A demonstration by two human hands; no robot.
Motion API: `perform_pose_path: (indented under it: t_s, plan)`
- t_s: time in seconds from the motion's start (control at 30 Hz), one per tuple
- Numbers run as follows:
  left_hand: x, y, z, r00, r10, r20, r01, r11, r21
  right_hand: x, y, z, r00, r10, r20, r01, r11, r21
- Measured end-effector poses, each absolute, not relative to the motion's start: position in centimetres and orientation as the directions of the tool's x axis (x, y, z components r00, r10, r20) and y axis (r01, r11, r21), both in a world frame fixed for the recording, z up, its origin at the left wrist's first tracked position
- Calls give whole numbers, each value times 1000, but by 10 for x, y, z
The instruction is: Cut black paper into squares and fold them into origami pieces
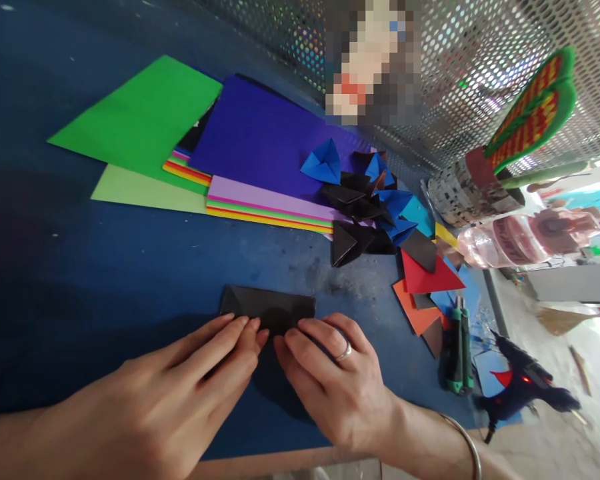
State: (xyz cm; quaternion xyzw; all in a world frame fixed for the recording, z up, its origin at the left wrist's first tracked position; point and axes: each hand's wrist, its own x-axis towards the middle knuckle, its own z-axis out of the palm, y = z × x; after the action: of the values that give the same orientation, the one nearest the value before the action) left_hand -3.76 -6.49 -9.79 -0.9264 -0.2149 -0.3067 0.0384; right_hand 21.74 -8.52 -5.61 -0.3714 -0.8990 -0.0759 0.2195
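Observation:
A folded strip of black paper (270, 303) lies on the blue tabletop in front of me. My left hand (195, 380) has its fingers pressed together on the near left edge of the paper. At the near right edge, my right hand (335, 373), with a ring on one finger, pinches the same paper between thumb and fingers. Beyond it stand several folded black paper pieces (353, 241) and blue paper pieces (323, 162), bunched together.
Coloured paper sheets (260, 133) and a green sheet (145, 113) lie at the back left. On the right are paper scraps (425, 287), a green box cutter (461, 347), a glue gun (525, 380), a pink bottle (520, 240) and a container (463, 190). A perforated metal panel (455, 80) stands behind.

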Motion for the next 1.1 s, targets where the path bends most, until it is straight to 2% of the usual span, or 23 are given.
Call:
perform_pose_path:
  t_s: [0.2,0.37,0.47,0.87,1.03,1.1]
  plan:
    - [-40,-68,-95,734,387,559,440,-897,43,223,-91,-59,-608,651,454,715,698,-42]
    - [-42,-67,-96,746,410,524,402,-905,137,224,-90,-61,-592,658,466,696,708,-116]
    - [-43,-68,-99,760,400,512,380,-913,149,225,-88,-61,-587,645,489,688,716,-119]
    - [-40,-60,-88,808,349,474,377,-925,39,221,-86,-60,-569,644,512,684,716,-141]
    - [-40,-58,-84,810,336,481,373,-928,20,221,-80,-49,-485,757,437,723,628,-286]
    - [-41,-58,-85,795,354,492,384,-922,43,222,-75,-47,-390,830,399,818,511,-263]
